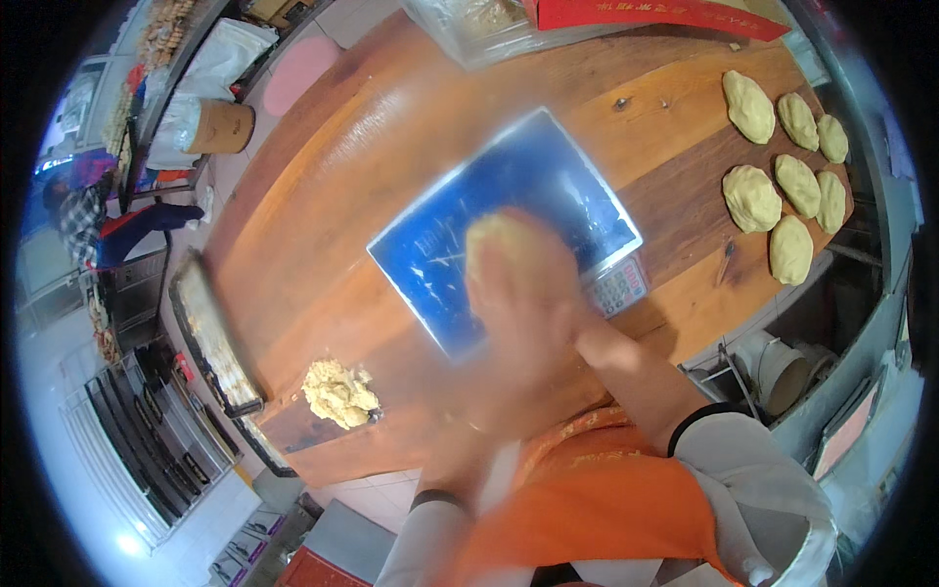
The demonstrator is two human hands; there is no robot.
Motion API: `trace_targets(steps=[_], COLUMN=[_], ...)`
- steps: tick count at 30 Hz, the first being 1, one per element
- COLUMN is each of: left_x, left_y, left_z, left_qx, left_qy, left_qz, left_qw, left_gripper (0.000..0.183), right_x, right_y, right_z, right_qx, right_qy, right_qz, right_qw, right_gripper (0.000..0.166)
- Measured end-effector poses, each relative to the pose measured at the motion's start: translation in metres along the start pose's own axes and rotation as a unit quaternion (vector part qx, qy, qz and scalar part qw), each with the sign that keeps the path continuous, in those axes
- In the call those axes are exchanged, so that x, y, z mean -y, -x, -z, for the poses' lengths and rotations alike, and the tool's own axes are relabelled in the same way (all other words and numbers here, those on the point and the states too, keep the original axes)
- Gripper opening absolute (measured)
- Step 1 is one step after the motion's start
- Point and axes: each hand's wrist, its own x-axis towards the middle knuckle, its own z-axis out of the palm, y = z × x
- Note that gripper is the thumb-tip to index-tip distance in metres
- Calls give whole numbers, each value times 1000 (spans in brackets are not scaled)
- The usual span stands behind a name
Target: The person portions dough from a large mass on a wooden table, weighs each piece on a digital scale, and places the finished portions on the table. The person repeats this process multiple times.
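My hands are blurred and close together over a blue-topped digital scale (425, 271). A pale yellow lump of dough (493, 238) lies at my right hand (554, 275), whose fingers curve around it. My left hand (502, 348) is against or just below the right one, and its fingers cannot be made out. Left of the scale, a crumbly yellow heap of dough (339, 394) rests on the wooden table (293, 293). Several shaped dough pieces, among them a rounded one (752, 198) and a longer one (791, 249), lie at the table's right end.
A red box (653, 18) and a clear plastic bag (477, 37) are at the far edge. A dark-rimmed baking tray (216, 334) stands by the left edge. Beyond it are a rack of trays (139, 440) and another person (81, 220). A pink stool (301, 73) stands behind the table.
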Motion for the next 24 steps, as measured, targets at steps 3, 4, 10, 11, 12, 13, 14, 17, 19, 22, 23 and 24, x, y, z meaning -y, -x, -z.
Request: trace_targets(steps=[3, 4, 10, 11, 12, 13, 14, 17, 19, 22, 23, 24], left_x=[1, 6, 35, 38, 40, 38, 36, 40, 38, 41, 41, 41], left_y=[8, 6, -7, -4, -2, -1, 1, 17, 25, 42, 47, 52], left_z=[21, 21, 10, 8, 2, -2, -3, 6, 31, 79, 96, 113], left_qx=[0, -19, -36, -39, -40, -51, -62, -132, -172, -238, -256, -279], left_qy=[22, 38, 269, 312, 358, 396, 420, 490, 527, 578, 592, 606], left_qz=[-96, -79, 280, 292, 303, 304, 304, 297, 278, 244, 228, 209], left_qw=[995, 996, 921, 903, 882, 865, 853, 809, 784, 741, 729, 715], left_gripper=[60, 60, 49, 50, 51, 51, 52, 52, 53, 54, 54, 54], right_x=[13, 4, -29, -27, -28, -31, -35, 72, 96, 93, 102, 135], right_y=[-5, -9, -12, -11, -9, -5, 0, 23, 36, 58, 64, 69], right_z=[12, 13, -10, -17, -20, -25, -31, -61, -82, -118, -118, -112], right_qx=[48, 56, 19, 7, -6, -15, -26, 86, 129, 217, 325, 429], right_qy=[-86, -57, 116, 126, 140, 190, 239, 314, 401, 318, 231, 145], right_qz=[-15, 10, 115, 122, 128, 188, 247, 152, 221, 431, 378, 316], right_qw=[995, 997, 986, 985, 982, 963, 939, 933, 880, 816, 835, 834], right_gripper=[44, 45, 45, 44, 44, 44, 44, 40, 29, 31, 34, 38])
